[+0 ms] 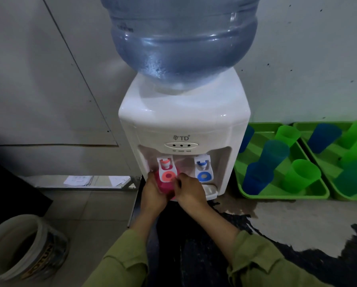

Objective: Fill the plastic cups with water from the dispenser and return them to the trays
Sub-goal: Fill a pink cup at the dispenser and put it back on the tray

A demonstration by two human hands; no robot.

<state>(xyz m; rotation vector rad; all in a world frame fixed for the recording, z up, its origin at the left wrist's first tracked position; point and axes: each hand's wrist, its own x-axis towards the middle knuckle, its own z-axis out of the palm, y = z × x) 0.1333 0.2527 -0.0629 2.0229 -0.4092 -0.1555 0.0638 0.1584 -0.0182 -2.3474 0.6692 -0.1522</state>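
Observation:
A white water dispenser (183,125) with a big blue bottle (183,38) on top stands against the wall. A pink plastic cup (164,187) sits under its red tap (166,169). My left hand (152,193) grips the cup from the left side. From the right, my right hand (189,191) reaches the red tap's lever with its fingertips and also lies against the cup. The blue tap (203,169) is untouched. Whether water is flowing is hidden.
Two green trays (285,194) (318,160) stand right of the dispenser, holding several blue and green cups (301,175). A grey bucket (26,247) stands on the floor at lower left. The counter surface (297,220) is worn and patchy.

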